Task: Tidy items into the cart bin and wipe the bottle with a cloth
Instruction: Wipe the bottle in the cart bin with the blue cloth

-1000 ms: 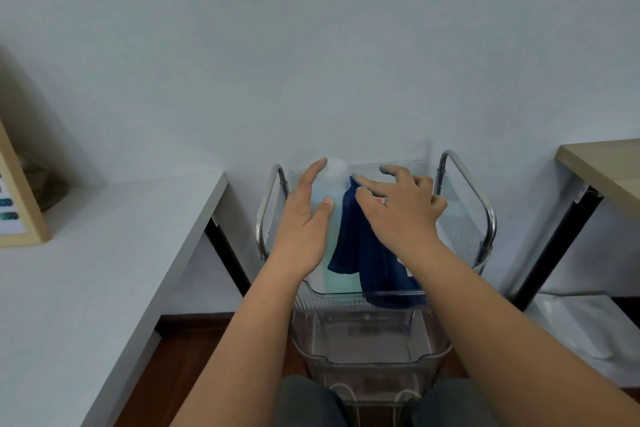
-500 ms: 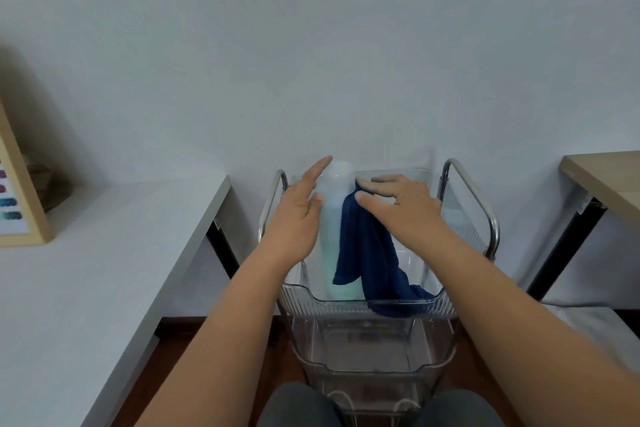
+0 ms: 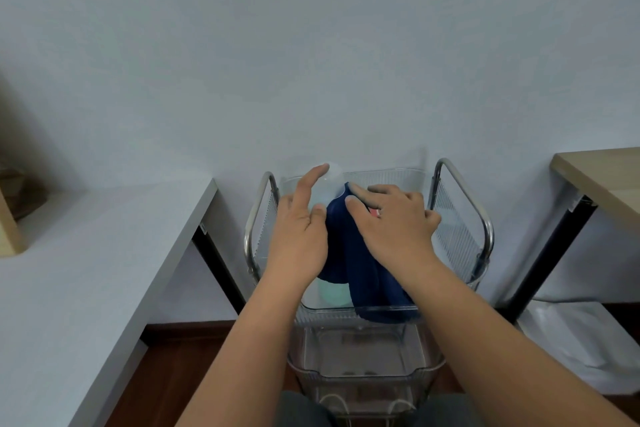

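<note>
A pale, translucent bottle [image 3: 329, 289] with a white cap stands upright in the clear top bin [image 3: 453, 239] of the cart. My left hand [image 3: 299, 236] rests flat against the bottle's left side, fingers apart, index finger up by the cap. My right hand [image 3: 391, 222] presses a dark blue cloth [image 3: 360, 270] against the bottle's right side. The cloth hangs down and drapes over the bin's front rim. Most of the bottle is hidden behind my hands and the cloth.
The cart has chrome side handles [image 3: 485, 229] and a clear lower bin [image 3: 363, 357]. A white desk [image 3: 86, 270] stands at the left with a wooden frame [image 3: 10, 229] on it. A wooden table [image 3: 602, 177] with black legs stands at the right. A wall is right behind the cart.
My right hand has slid the cloth down the bottle's side and towards me. My left hand stays against the bottle. The view has shifted slightly.
</note>
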Demonstrator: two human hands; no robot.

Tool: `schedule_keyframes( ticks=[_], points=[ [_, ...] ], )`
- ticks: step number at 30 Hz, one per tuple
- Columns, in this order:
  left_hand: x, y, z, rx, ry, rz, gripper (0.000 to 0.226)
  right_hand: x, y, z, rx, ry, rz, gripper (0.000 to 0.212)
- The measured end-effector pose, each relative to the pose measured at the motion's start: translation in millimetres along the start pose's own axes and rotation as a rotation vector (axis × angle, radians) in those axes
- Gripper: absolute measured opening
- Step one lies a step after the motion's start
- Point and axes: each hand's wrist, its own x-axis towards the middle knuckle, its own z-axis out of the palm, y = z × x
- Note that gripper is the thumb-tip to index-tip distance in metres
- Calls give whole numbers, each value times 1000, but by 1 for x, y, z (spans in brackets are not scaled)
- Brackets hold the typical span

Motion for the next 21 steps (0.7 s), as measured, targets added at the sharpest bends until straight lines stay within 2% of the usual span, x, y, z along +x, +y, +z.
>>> schedule_keyframes(
  ticks=[8, 12, 16, 19, 21],
  points=[
    [2, -4, -4, -57, -25, 0, 61, 27, 4, 0, -9, -99, -58, 36],
    [6, -3, -5, -41, -52, 19, 64, 49, 12, -5, 164, -239, -148, 33],
    [11, -4, -14, -57, -144, 31, 64, 58, 17, -14, 418, -362, -201, 29],
    [11, -3, -17, -76, -137, 38, 60, 46, 14, -10, 447, -287, -181, 28],
    [3, -3, -10, 3, 35, 13, 53, 31, 12, -4, 410, -167, -111, 29]
  ],
)
